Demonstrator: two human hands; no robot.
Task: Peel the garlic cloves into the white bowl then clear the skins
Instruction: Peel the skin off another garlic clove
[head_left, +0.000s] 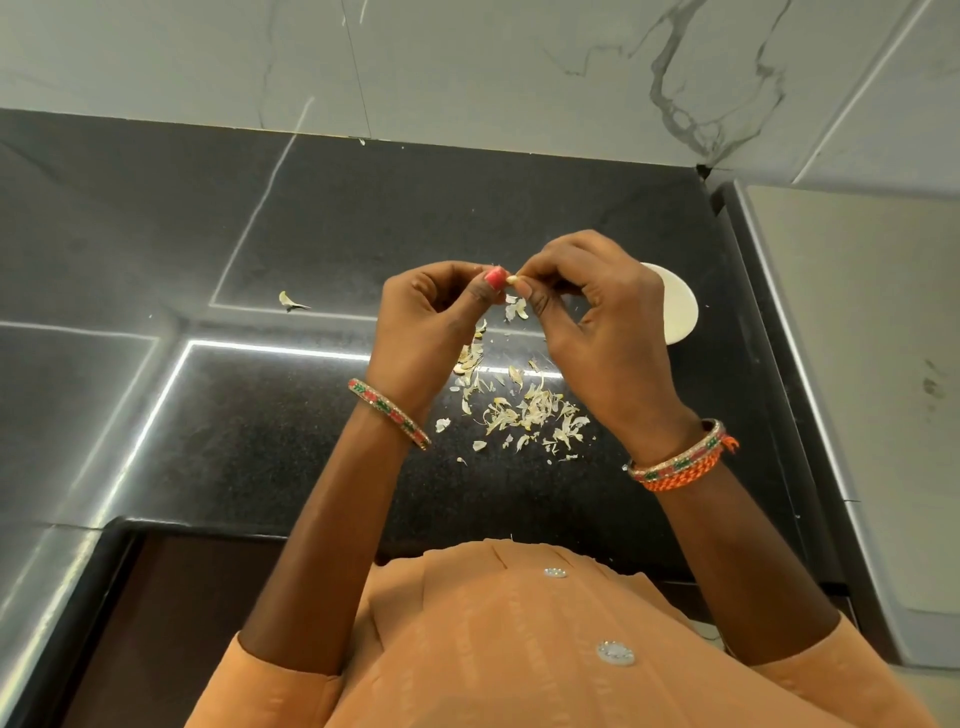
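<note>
Both hands meet above the dark speckled stone counter, fingertips pinched together on one small pale garlic clove. Left hand has its fingers curled inward, the thumb with its pink-painted nail pressed against the clove; right hand nips the clove's other end between thumb and forefinger, the rest of its fingers bent. Each wrist carries a patterned bangle, and the right one also has a braided orange thread.

Nearest on the counter, just in front of the person's ribbed orange garment, lies a loose scatter of garlic skins: thin, papery, cream-coloured flakes and curled strips, directly beneath the hands. One stray skin sits apart, well left of the pile. Beyond the pile and to its right, the round white bowl rests on the counter, mostly hidden behind the right hand; its contents cannot be seen. Farthest off, glossy grey-veined marble tiles rise behind the counter.
</note>
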